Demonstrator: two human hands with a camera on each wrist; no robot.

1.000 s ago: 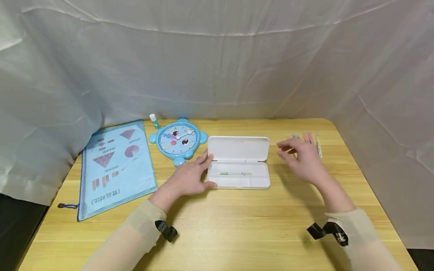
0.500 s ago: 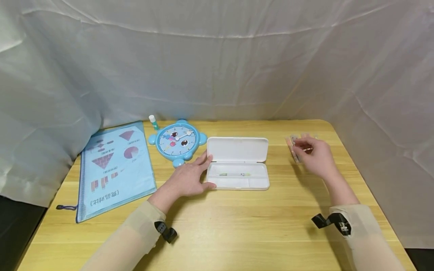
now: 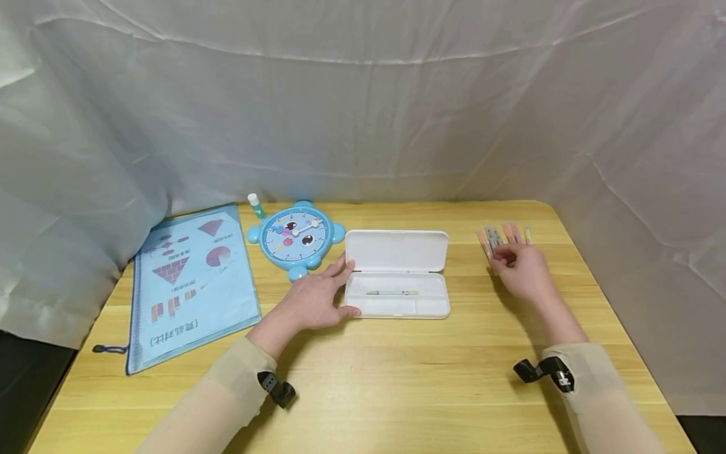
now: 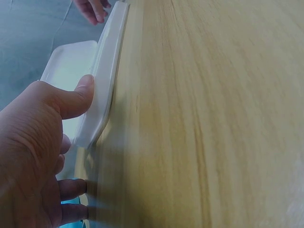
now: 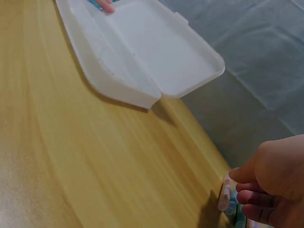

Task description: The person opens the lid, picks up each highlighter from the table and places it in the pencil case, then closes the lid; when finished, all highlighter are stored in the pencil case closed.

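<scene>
A white pencil case (image 3: 397, 306) stands with its lid (image 3: 397, 251) raised, and a slim green-and-white pen (image 3: 392, 292) lies inside. My left hand (image 3: 314, 299) holds the case's left end, thumb at the front wall and fingers by the hinge side. In the left wrist view its thumb (image 4: 78, 97) presses the white wall. My right hand (image 3: 524, 271) is at the near ends of several pastel pens (image 3: 485, 243) to the right. Its bent fingers (image 5: 251, 197) are close beside a pink pen (image 5: 224, 194); whether they pinch one is hidden.
A blue toy clock (image 3: 297, 236) with a cartoon face lies left of the case, a glue stick (image 3: 256, 206) behind it. A blue zip document bag (image 3: 195, 290) covers the table's left side. Grey cloth (image 3: 363, 126) hangs behind the wooden table (image 3: 397, 384).
My right hand has moved right from beside the case to the pens, then slightly back toward me, uncovering their far ends. My left hand has stayed on the case.
</scene>
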